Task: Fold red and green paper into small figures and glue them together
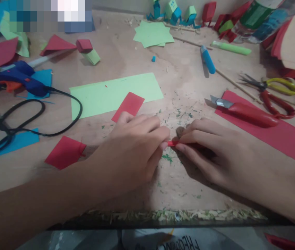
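Between my two hands runs a narrow red paper strip [172, 143], pinched at both ends just above the wooden table. My left hand [142, 139] is closed, its thumb and forefinger on the strip's left end. The fingertips of my right hand [209, 146] grip the other end, and the fingers hide most of the strip. A red paper rectangle [129, 106] lies just beyond my left knuckles, partly over a long light green paper sheet [97, 97]. Near my left forearm is a red paper piece [63, 153] with a folded edge.
A red box cutter [251, 111] with its blade out lies on red paper [293, 142] at right, beside scissors [267, 86]. A blue glue gun [27, 78] and its black cord [64, 133] occupy the left. Small paper figures [174, 14] and a bottle [256, 17] stand at the back.
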The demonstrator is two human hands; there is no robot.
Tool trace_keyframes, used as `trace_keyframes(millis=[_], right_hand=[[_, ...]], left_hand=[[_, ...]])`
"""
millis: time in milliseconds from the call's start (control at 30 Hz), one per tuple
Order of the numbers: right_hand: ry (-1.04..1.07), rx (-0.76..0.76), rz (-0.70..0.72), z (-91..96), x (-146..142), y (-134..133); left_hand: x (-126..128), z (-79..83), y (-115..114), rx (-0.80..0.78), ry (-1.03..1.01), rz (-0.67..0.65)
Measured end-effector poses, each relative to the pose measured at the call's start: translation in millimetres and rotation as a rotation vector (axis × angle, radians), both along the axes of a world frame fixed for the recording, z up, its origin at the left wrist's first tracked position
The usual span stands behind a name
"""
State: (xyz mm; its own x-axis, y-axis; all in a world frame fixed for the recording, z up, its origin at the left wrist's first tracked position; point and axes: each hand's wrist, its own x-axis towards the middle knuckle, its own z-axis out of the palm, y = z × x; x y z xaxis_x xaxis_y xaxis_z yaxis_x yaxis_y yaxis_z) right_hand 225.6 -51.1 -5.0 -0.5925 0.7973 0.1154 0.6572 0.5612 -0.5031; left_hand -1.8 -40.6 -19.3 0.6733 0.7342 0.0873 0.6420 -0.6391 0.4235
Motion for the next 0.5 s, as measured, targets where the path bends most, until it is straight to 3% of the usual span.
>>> trace_keyframes(millis=[200, 500], right_hand=[[0.003, 0.027, -0.024, -0.8, -2.0, -1.6], [-0.175, 0.237, 0.278, 1.2, 13.5, 0.6]], left_hand=[[3.3, -1.4, 0.3, -0.081, -0.061, 0.062], [2.9, -1.9, 0.7, -0.068, -0.033, 0.055]])
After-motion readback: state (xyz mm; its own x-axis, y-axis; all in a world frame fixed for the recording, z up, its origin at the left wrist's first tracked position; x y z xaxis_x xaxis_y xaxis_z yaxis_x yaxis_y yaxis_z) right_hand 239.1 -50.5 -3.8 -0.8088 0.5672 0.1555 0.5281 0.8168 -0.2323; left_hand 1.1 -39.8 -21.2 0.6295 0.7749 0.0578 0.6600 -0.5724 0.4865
